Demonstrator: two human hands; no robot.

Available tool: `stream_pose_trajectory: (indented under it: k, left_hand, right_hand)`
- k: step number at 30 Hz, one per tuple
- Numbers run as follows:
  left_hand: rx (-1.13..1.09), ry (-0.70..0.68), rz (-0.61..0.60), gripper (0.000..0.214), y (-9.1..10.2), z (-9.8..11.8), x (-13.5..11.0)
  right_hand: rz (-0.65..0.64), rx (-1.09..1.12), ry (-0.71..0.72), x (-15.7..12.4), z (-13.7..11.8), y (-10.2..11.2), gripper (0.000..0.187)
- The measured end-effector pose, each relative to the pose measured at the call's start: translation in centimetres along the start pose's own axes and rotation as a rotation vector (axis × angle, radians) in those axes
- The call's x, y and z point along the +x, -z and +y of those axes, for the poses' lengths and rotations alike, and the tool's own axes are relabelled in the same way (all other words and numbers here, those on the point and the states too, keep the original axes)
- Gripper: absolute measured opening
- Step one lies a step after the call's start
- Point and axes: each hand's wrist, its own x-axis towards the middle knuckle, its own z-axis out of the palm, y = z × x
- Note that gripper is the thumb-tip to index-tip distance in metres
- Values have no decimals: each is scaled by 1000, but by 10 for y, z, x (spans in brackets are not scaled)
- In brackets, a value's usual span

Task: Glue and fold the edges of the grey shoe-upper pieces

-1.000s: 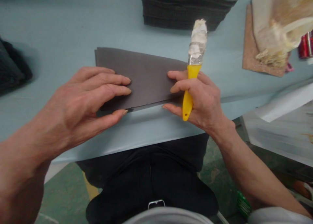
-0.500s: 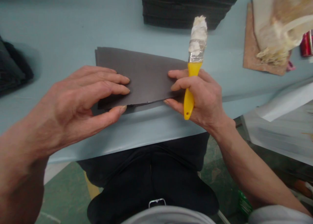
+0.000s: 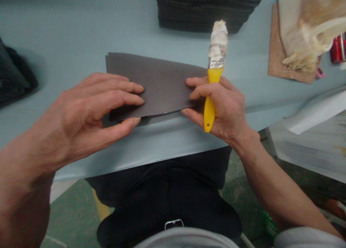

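A dark grey folded sheet (image 3: 162, 82) lies on the pale blue table cover, its near edge slightly raised. At its left part, my left hand (image 3: 92, 103) has its fingers on top and its thumb against the near edge. On the right, my right hand (image 3: 227, 103) holds a yellow-handled paintbrush (image 3: 215, 75), tucked between thumb and fingers. The brush stands with its bristles pointing away from me, coated in whitish paste. Fingertips and thumb of that same hand also grip the sheet's right part, whose end is hidden behind the hand.
A tall stack of dark sheets (image 3: 202, 10) stands beyond the work. More dark pieces (image 3: 16, 75) lie at the far left. At the upper right, a paste-smeared whitish container (image 3: 292, 21) rests on brown board (image 3: 275, 64), beside a red can (image 3: 337, 49). The table's edge runs before my lap.
Both hands keep almost the same hold on the sheet. The brush's bristle end has dipped very slightly toward me.
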Motion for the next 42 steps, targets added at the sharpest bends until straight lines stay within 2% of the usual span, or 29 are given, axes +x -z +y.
stream_pose_trajectory:
  k: [10,13,18,24,30,35,42]
  left_hand:
    - [-3,-8,10,29,-2,5,0]
    - [-4,-12,14,29,-3,6,0]
    - [10,-15,15,28,-4,6,-2]
    - [25,-7,6,28,-6,6,-4]
    - [47,-14,-4,28,-6,8,-5]
    - [58,-28,-1,28,-8,6,-4]
    - [58,-36,-7,27,-8,7,-5]
  right_hand:
    - [-74,29,-76,-2,1,0,27]
    - [-56,14,-72,0,-1,-1,27]
    - [48,18,27,0,0,-2,26]
    - [-49,26,-60,-3,2,-3,28]
    - [37,-11,-4,1,-2,-3,23]
    - [-51,-22,-83,0,-1,-1,25]
    - [-59,-22,-125,2,-6,0,29]
